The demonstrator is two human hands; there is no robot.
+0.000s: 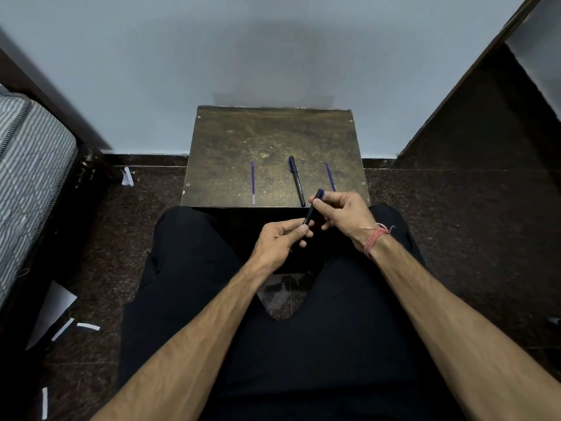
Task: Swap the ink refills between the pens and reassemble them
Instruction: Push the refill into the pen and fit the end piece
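A black pen body is held tilted above my lap, just in front of the small brown table. My left hand pinches its lower end and my right hand grips its upper end, where a blue tip shows. On the table lie a blue ink refill at the left, a second black pen in the middle, and another blue refill at the right, partly hidden behind my right hand.
The table stands against a pale wall. A striped mattress on a dark frame fills the left side. Paper scraps lie on the dark speckled floor at the left. A dark panel rises at the right.
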